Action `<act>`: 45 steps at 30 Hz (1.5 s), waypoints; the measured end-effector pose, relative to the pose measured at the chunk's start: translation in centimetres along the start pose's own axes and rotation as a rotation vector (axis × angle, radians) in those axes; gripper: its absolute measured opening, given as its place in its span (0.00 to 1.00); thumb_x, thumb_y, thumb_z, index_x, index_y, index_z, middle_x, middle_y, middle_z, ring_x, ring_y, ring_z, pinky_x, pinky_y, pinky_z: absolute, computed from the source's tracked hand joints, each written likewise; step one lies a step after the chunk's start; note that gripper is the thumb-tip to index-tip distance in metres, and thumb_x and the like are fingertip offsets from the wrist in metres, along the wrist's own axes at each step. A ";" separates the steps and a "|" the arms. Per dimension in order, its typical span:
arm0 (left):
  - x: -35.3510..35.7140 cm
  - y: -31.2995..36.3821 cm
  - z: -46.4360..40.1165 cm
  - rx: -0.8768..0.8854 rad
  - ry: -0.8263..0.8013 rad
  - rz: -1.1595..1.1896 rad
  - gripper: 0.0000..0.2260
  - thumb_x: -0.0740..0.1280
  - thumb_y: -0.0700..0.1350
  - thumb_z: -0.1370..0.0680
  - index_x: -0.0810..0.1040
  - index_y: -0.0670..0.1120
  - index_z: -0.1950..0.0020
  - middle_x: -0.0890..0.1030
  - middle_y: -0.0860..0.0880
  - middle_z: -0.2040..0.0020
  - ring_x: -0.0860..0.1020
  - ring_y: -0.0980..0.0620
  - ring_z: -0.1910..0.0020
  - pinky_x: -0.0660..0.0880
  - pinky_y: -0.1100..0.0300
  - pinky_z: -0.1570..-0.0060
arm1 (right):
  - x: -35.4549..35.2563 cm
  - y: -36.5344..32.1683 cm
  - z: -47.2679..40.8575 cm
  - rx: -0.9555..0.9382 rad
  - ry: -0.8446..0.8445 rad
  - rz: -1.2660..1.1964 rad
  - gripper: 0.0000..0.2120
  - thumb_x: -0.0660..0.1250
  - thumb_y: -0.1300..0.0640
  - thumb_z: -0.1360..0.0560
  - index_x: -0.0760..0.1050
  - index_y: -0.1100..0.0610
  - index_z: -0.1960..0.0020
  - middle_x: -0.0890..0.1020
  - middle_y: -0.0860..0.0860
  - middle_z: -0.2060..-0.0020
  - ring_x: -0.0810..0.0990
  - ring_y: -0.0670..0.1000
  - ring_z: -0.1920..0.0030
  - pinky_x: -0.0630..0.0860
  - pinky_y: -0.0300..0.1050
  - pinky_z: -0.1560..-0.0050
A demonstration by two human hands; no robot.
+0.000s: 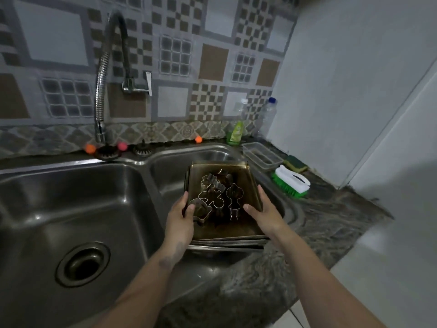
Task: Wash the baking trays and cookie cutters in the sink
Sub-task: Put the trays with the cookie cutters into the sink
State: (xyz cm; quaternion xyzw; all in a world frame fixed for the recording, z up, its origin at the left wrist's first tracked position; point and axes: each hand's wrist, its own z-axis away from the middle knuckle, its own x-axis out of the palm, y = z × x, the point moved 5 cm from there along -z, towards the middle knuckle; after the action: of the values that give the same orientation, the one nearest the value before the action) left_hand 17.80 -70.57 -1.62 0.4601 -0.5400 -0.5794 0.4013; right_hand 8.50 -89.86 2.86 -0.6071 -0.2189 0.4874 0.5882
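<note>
**A:** so we've got the stack of baking trays (pixel 224 235) sitting across the smaller right-hand basin (pixel 212 155) of the sink, near edge on the rim by the counter; the cookie cutters (pixel 217 197) are loose on the top tray, a gingerbread-man shape in the middle and a few others round it. Our left hand (pixel 182 216) is on the left edge, thumb hooked over the rim next to one cutter, so we'd call that a hold on the tray; our right hand (pixel 262 209) lies on the right edge with the fingers pretty straight, more resting than clamped; whether the fingers curl underneath, we can't tell.

**B:** looks like we're just settling or shifting the stack, nothing wet yet; the faucet (pixel 101 95) hangs over the big left basin (pixel 71 209) and no water shows.

**A:** yeah; our guess is the smart move is to keep the stack level, because those cutters will slide off the second we tilt it; probably lift them out first and drop them in the left basin, then take the trays one at a time.

**B:** agreed; firm up the right hand before any lift; thin metal edges, so grip the rim flat. The dish soap bottle (pixel 235 131), the green scrub brush (pixel 290 183) and the sponge (pixel 295 163) are all on the counter to the right, within reach.
</note>
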 end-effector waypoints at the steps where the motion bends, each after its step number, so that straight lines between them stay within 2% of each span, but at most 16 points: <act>1: 0.3 -0.3 -0.6 -0.011 0.022 -0.001 0.20 0.59 0.42 0.18 0.65 0.47 0.25 0.67 0.48 0.26 0.64 0.52 0.27 0.59 0.57 0.27 | 0.1 0.2 -1.1 0.006 -0.021 0.003 0.36 0.63 0.58 0.21 0.46 0.46 0.22 0.66 0.50 0.27 0.68 0.53 0.30 0.67 0.56 0.30; 8: 1.7 -2.1 -4.4 -0.086 0.115 -0.075 0.20 0.59 0.42 0.18 0.64 0.46 0.25 0.69 0.47 0.28 0.68 0.51 0.31 0.63 0.60 0.31 | 0.6 1.8 -7.5 0.060 -0.165 -0.003 0.34 0.62 0.58 0.20 0.47 0.44 0.22 0.67 0.50 0.28 0.71 0.52 0.32 0.70 0.54 0.32; 10: 2.4 -2.6 -5.1 -0.117 0.132 -0.081 0.20 0.59 0.42 0.18 0.64 0.47 0.25 0.68 0.48 0.27 0.67 0.51 0.30 0.63 0.61 0.31 | 0.7 2.6 -9.3 0.075 -0.207 0.012 0.35 0.62 0.60 0.21 0.47 0.44 0.22 0.68 0.50 0.28 0.71 0.52 0.32 0.69 0.53 0.32; 13: 3.5 -3.3 -5.8 -0.143 0.172 -0.142 0.20 0.58 0.42 0.18 0.63 0.46 0.25 0.68 0.48 0.27 0.67 0.52 0.29 0.61 0.66 0.36 | 0.8 3.6 -11.8 0.079 -0.256 0.050 0.35 0.62 0.63 0.21 0.48 0.43 0.23 0.69 0.50 0.29 0.69 0.52 0.31 0.67 0.51 0.31; 15: 4.4 -4.0 -6.1 -0.182 0.213 -0.163 0.21 0.58 0.41 0.18 0.63 0.46 0.25 0.69 0.48 0.28 0.67 0.52 0.30 0.61 0.65 0.35 | 0.7 4.7 -13.6 0.094 -0.313 0.063 0.35 0.62 0.62 0.21 0.49 0.41 0.23 0.69 0.50 0.29 0.69 0.53 0.31 0.67 0.53 0.31; 20: 6.7 -5.9 -6.9 -0.326 0.272 -0.273 0.22 0.58 0.41 0.18 0.60 0.45 0.24 0.69 0.45 0.28 0.68 0.49 0.30 0.63 0.61 0.33 | 0.9 7.2 -18.1 0.137 -0.446 0.148 0.37 0.64 0.58 0.21 0.46 0.41 0.23 0.60 0.50 0.24 0.62 0.55 0.26 0.63 0.57 0.28; 22: 7.4 -6.8 -6.9 -0.396 0.262 -0.329 0.22 0.58 0.40 0.18 0.59 0.44 0.23 0.70 0.45 0.29 0.70 0.48 0.31 0.65 0.61 0.36 | 1.1 8.4 -19.1 0.163 -0.503 0.187 0.37 0.63 0.58 0.21 0.44 0.42 0.22 0.56 0.50 0.23 0.58 0.56 0.25 0.60 0.56 0.27; 28: 8.2 -8.8 -7.3 -0.569 0.171 -0.440 0.23 0.60 0.40 0.19 0.60 0.43 0.24 0.75 0.42 0.34 0.74 0.45 0.37 0.71 0.58 0.40 | 2.1 10.4 -20.9 0.177 -0.580 0.252 0.37 0.62 0.59 0.20 0.42 0.43 0.22 0.53 0.52 0.23 0.57 0.57 0.25 0.59 0.56 0.28; 30: 8.3 -9.5 -7.6 -0.610 0.120 -0.460 0.24 0.63 0.40 0.20 0.61 0.44 0.24 0.75 0.42 0.34 0.75 0.45 0.37 0.71 0.57 0.37 | 2.2 10.9 -21.3 0.159 -0.588 0.281 0.37 0.61 0.59 0.20 0.41 0.43 0.22 0.53 0.52 0.22 0.57 0.56 0.25 0.60 0.55 0.28; 32: 8.6 -10.0 -7.7 -0.650 0.092 -0.447 0.23 0.64 0.42 0.20 0.63 0.45 0.26 0.76 0.42 0.35 0.75 0.44 0.37 0.71 0.50 0.35 | 2.3 11.6 -21.4 0.163 -0.614 0.308 0.38 0.61 0.59 0.20 0.39 0.42 0.23 0.52 0.52 0.22 0.57 0.57 0.25 0.60 0.55 0.29; 34: 9.0 -10.2 -7.9 -0.663 0.085 -0.436 0.22 0.63 0.42 0.20 0.62 0.45 0.27 0.76 0.42 0.35 0.75 0.44 0.37 0.70 0.51 0.34 | 2.5 12.3 -21.5 0.181 -0.632 0.312 0.38 0.61 0.56 0.20 0.38 0.41 0.23 0.53 0.52 0.22 0.58 0.57 0.25 0.61 0.55 0.29; 36: 9.3 -10.3 -8.0 -0.676 0.089 -0.439 0.24 0.62 0.42 0.20 0.59 0.45 0.25 0.73 0.42 0.33 0.73 0.43 0.36 0.68 0.54 0.34 | 2.7 12.7 -21.4 0.211 -0.632 0.292 0.39 0.63 0.54 0.21 0.39 0.41 0.23 0.54 0.51 0.23 0.60 0.57 0.26 0.62 0.56 0.29; 39: 9.2 -11.1 -7.9 -0.712 0.087 -0.412 0.29 0.63 0.44 0.20 0.53 0.46 0.22 0.70 0.42 0.31 0.72 0.43 0.34 0.68 0.51 0.32 | 2.8 13.2 -21.3 0.262 -0.629 0.263 0.41 0.66 0.53 0.23 0.41 0.40 0.23 0.55 0.52 0.23 0.59 0.58 0.26 0.62 0.58 0.29; 42: 8.6 -12.5 -7.6 -0.760 0.046 -0.385 0.32 0.68 0.49 0.25 0.57 0.50 0.25 0.72 0.42 0.32 0.72 0.43 0.34 0.70 0.49 0.33 | 2.9 13.7 -21.0 0.297 -0.659 0.290 0.44 0.69 0.54 0.24 0.40 0.41 0.23 0.54 0.52 0.23 0.58 0.58 0.25 0.61 0.57 0.28; 45: 8.3 -12.6 -7.1 -0.801 -0.017 -0.364 0.37 0.70 0.48 0.25 0.52 0.49 0.23 0.71 0.41 0.32 0.72 0.43 0.34 0.71 0.55 0.38 | 3.0 13.8 -20.8 0.303 -0.681 0.324 0.46 0.70 0.54 0.25 0.40 0.43 0.22 0.55 0.52 0.23 0.58 0.58 0.25 0.61 0.56 0.28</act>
State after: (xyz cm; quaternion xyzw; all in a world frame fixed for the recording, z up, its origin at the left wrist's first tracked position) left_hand 22.91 -79.22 -14.93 0.3510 -0.1862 -0.8082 0.4347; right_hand 23.16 -100.70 -14.44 -0.3440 -0.2287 0.7736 0.4805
